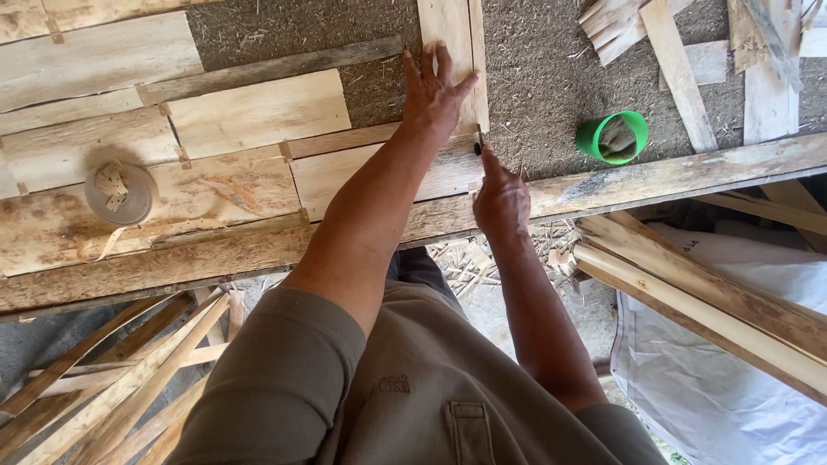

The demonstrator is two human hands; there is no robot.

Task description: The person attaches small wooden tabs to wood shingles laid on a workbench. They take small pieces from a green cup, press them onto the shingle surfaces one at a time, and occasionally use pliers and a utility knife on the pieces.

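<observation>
My left hand (433, 93) lies flat with fingers spread on a pale vertical wood veneer strip (452, 34) on the worktable. My right hand (500, 196) is just right of it, closed on a small dark blade tool (479, 143) whose tip touches the strip's right edge near its lower end. Several veneer sheets (258, 112) joined with small tape pieces lie to the left of the strip.
A roll of paper tape (118, 193) rests on the sheets at left. A green cup (613, 136) lies on its side on the rough table surface. Wood strips are piled at the upper right (680, 60). Lower down are long poles (689, 293), white cloth (732, 379) and slats (112, 387).
</observation>
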